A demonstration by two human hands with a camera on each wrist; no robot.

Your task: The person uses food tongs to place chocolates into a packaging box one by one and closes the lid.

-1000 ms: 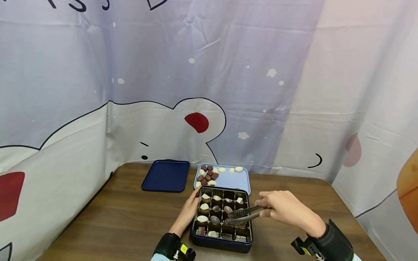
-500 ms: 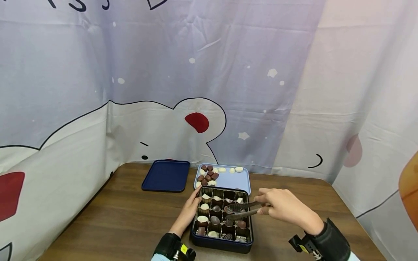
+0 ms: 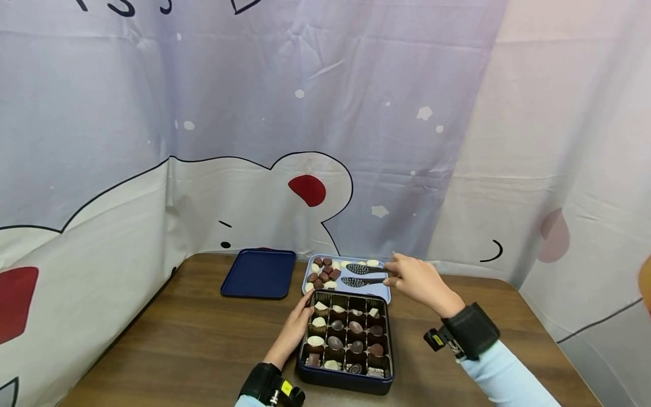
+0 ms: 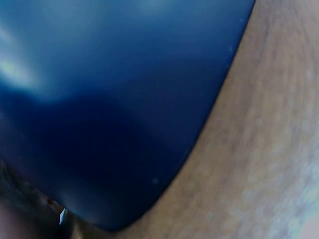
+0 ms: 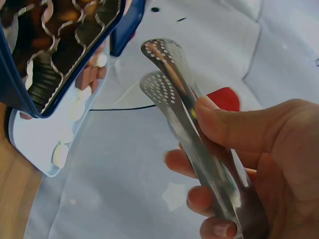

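My right hand (image 3: 417, 278) holds metal tongs (image 5: 199, 144) between thumb and fingers. The tongs' perforated ends stand apart, with nothing between them, and overlap the light blue tray (image 3: 376, 290) in the head view. White and brown chocolates (image 3: 323, 276) lie on that tray, mostly at its left. In front of it stands a dark blue box (image 3: 346, 382) with a divided insert, its compartments holding white, brown and dark chocolates. My left hand (image 3: 292, 330) lies along the box's left side, fingertips at the far left rim. The left wrist view shows mostly the box's blue wall (image 4: 124, 99).
A dark blue lid or shallow tray (image 3: 258, 274) lies at the back left of the wooden table (image 3: 178, 333). A printed curtain (image 3: 254, 113) hangs behind the table's far edge. The near edge of the light blue tray meets the box's far side in the head view.
My right hand and the tongs have moved away from over the box to over the tray. A dark swirled chocolate has come to show in the box's near row. My left hand stays put.
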